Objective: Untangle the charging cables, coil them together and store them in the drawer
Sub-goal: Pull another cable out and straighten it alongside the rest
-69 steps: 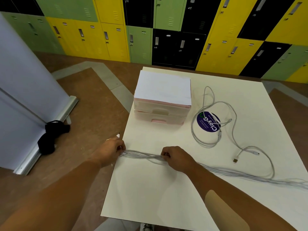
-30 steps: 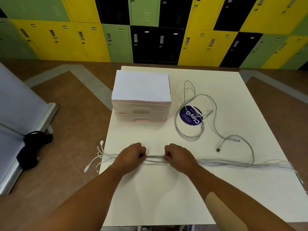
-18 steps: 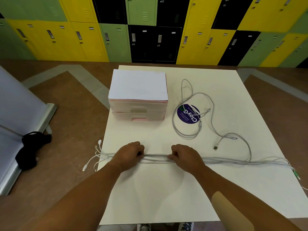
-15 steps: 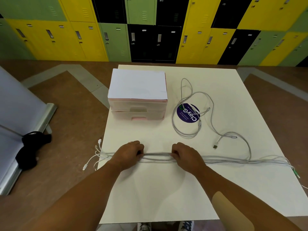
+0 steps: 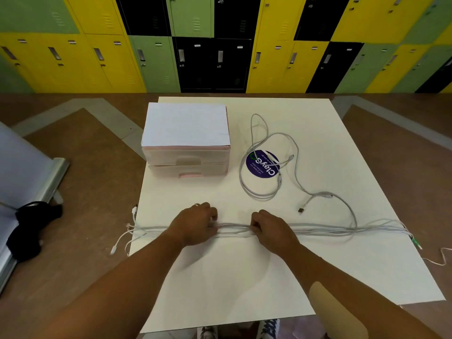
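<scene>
Grips of left hand (image 5: 195,225) and right hand (image 5: 271,232) pinched the cable bundle (image 5: 322,232) taut (probably aligning strands for coiling) in front of the drawer unit (image 5: 186,155).

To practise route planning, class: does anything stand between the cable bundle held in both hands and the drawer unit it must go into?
No object lies on the table between the cable bundle and the drawer unit. Both drawers are shut, though. The loose cable lies off to the right.
</scene>
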Tool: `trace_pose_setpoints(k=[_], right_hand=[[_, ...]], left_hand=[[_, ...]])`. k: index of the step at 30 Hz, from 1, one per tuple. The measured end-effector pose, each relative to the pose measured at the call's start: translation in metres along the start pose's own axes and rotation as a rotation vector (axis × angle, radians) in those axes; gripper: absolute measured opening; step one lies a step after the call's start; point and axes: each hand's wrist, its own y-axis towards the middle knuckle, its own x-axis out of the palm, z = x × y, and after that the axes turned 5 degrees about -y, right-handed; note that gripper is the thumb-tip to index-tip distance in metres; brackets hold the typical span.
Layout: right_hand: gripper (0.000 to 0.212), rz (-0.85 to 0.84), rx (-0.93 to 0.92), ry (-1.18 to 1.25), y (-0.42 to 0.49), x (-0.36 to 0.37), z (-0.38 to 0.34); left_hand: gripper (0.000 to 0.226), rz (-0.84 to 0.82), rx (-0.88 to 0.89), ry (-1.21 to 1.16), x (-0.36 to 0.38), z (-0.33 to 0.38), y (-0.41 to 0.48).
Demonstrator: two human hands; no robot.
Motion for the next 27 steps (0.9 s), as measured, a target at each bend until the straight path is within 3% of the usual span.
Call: trace_pose_setpoints(k=[5, 14, 21, 27], right_hand=[[0.01, -0.001, -0.001, 0.004, 0.0, 0.001, 0.0], [0.009, 0.013, 0.043, 0.093, -0.004, 0.004, 0.005], [0.018, -0.011, 0.114, 0.074, -0.011, -0.007, 0.029], [0.008, -0.026, 0.076, 0.08, -0.018, -0.008, 0.044]], left_hand=[[0.027, 0.034, 0.152, -0.064, 0.025, 0.055, 0.031], [0.005, 0.111, 0.029, -0.361, 0.055, 0.066, 0.041], [0.006, 0.135, 0.021, -0.371, 0.06, 0.066, 0.042], [0.008, 0.143, 0.033, -0.351, 0.062, 0.066, 0.041]])
